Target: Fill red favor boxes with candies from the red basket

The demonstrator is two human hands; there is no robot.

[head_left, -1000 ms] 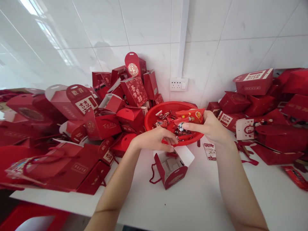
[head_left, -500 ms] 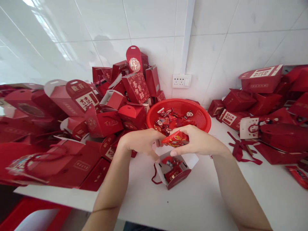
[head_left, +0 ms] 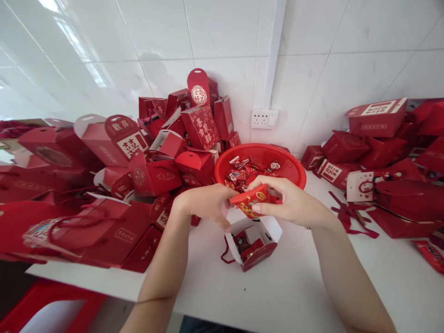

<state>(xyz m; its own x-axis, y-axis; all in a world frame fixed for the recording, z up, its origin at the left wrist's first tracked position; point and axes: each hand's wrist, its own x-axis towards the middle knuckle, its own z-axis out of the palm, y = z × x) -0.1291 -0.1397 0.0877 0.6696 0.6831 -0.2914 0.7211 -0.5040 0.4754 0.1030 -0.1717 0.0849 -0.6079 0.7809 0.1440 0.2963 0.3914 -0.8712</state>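
Note:
My right hand (head_left: 289, 201) grips a shiny red packet (head_left: 255, 202) with yellow print, thumb in front and fingers behind. The packet is tilted above an open gift box (head_left: 262, 254), red outside and white inside, on the table. Inside the box lie several small wrapped sweets (head_left: 251, 247). My left hand (head_left: 208, 206) is at the box's back left, its thumb against the raised flap; its fingertips are partly hidden behind the packet's left edge. Behind both hands stands a red plastic basket (head_left: 293, 169) holding wrapped candies (head_left: 239, 175).
Red gift boxes (head_left: 156, 178) are heaped along the left side and against the tiled wall. More boxes (head_left: 378, 148) are stacked at the right, beside a dark red ribbon (head_left: 354, 215) and a red wrapped snack (head_left: 430, 254). The white table (head_left: 287, 286) ends close in front.
My right hand has turned the red packet so that more of its printed face shows. More of the box's contents is visible. The whole view has shifted slightly.

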